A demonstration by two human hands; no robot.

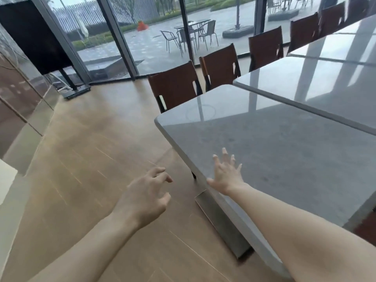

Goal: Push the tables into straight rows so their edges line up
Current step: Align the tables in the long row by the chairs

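Observation:
A grey glossy table (pixel 284 143) fills the right half of the view, its left edge running toward me. My right hand (pixel 226 174) lies over that left edge with fingers spread and straight, thumb at the rim. My left hand (pixel 147 195) hovers over the floor left of the table, fingers loosely curled, holding nothing and not touching the table. A second grey table (pixel 329 86) adjoins the first one at its far side; its near left corner sits further right than the near table's corner. Further tables (pixel 345 43) continue the row behind.
Brown chairs (pixel 175 86) stand along the tables' far left side, in front of tall glass windows (pixel 142 37). A black screen on a stand (pixel 34 35) is at the back left. A glossy wall (pixel 20 98) runs along the left. Wooden floor (pixel 91 149) lies between.

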